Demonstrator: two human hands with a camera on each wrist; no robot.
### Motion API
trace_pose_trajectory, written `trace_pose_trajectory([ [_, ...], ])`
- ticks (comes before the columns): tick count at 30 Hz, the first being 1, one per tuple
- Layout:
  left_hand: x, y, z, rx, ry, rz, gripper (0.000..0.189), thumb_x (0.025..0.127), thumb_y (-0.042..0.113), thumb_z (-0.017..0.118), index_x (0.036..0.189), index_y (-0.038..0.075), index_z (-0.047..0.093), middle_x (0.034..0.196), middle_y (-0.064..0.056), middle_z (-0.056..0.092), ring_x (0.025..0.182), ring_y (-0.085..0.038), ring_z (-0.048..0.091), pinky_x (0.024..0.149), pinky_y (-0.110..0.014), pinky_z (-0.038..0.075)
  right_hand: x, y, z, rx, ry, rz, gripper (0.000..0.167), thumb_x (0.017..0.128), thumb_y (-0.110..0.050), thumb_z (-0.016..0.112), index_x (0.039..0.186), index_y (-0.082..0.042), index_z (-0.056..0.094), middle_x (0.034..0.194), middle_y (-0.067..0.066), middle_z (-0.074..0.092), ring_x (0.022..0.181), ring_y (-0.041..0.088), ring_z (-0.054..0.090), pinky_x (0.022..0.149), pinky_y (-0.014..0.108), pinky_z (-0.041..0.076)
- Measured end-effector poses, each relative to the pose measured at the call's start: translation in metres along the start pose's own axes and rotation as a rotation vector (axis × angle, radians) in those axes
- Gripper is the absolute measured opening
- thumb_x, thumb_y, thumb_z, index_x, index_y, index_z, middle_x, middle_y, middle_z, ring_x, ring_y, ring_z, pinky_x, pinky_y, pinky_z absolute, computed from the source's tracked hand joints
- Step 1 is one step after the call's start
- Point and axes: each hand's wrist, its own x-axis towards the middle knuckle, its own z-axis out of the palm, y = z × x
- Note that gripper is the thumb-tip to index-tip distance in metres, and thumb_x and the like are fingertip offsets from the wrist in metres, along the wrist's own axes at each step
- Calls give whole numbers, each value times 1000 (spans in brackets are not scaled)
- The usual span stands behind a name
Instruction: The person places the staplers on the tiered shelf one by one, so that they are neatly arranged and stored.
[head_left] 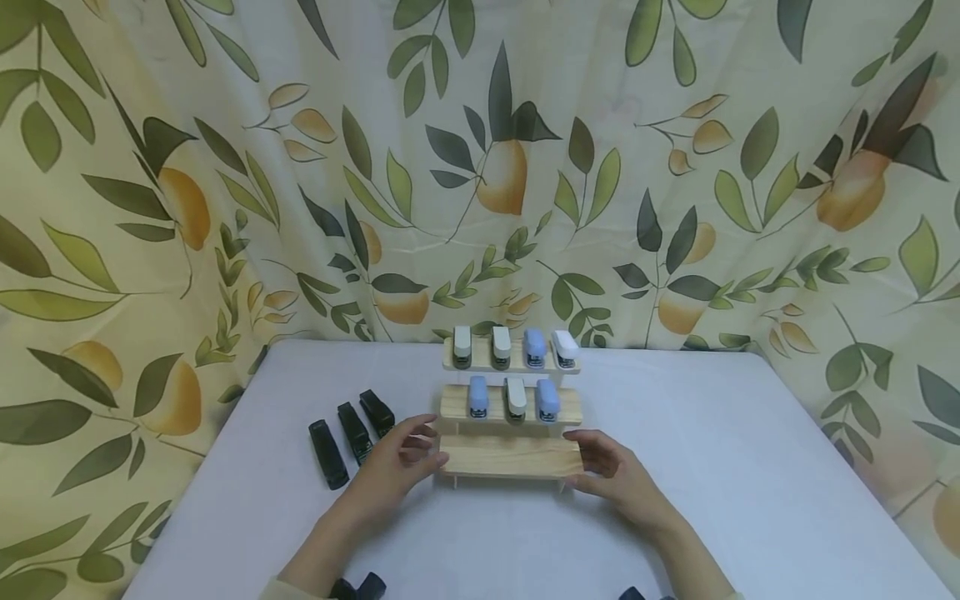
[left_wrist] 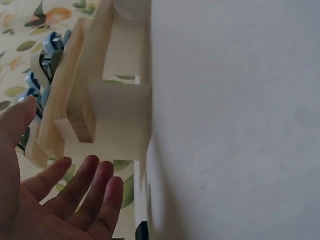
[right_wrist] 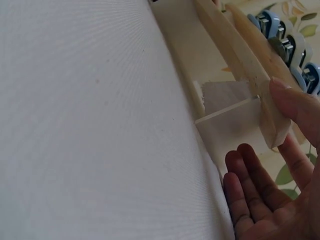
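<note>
Backdrop: a cream fabric curtain (head_left: 525,250), printed with green leaves and orange fruit, fills the far side and both flanks.
Surface: a table (head_left: 765,483) under a smooth white covering, its far edge close to the curtain.
Centrepiece: a three-tier stand (head_left: 510,457), pale wooden boards on whitish supports, rising like steps toward the curtain; it stands near the middle of the table, between the two hands.
Left end: the left hand (head_left: 400,465) is beside the front board, fingers spread and gently bent, thumb apart; the left wrist view shows the fingertips off the wood, with nothing in their hold.
Right end: the right hand (head_left: 617,477) pinches the end of the front board, thumb on one side and index finger on the other, remaining fingers loosely bent below.
Dark group: three black staplers (head_left: 328,454) lie side by side left of the stand, the nearest to it partly hidden by the left hand.
Small pieces: seven mini staplers (head_left: 516,397); blue, white, blue on the middle tier, then two whitish, one blue and one white along the top.
</note>
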Motion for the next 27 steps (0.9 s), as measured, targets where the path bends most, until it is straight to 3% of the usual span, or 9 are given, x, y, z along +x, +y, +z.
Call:
trace_pose_trajectory([
  [10, 1, 14, -24, 28, 83, 47, 61, 93, 31, 79, 148, 25, 54, 137, -8, 64, 125, -28, 63, 106, -43, 54, 0, 0, 0, 10, -2, 35, 61, 86, -10, 83, 140, -2, 56, 141, 20, 57, 116, 15, 64, 98, 21, 54],
  [20, 1, 19, -51, 202, 133, 24, 67, 94, 44, 76, 152, 24, 49, 141, -5, 62, 125, -29, 60, 107, -50, 52, 1, 1, -1, 1, 2, 47, 62, 86, -12, 84, 140, -5, 57, 141, 19, 58, 117, 14, 63, 100, 21, 53],
  [27, 5, 15, -64, 318, 143, 41, 73, 94, 45, 75, 155, 19, 44, 145, -9, 59, 133, -38, 55, 108, -59, 49, 2, 1, -1, 11, 1, 49, 61, 86, -12, 84, 140, -5, 57, 143, 19, 56, 118, 14, 63, 99, 20, 53],
])
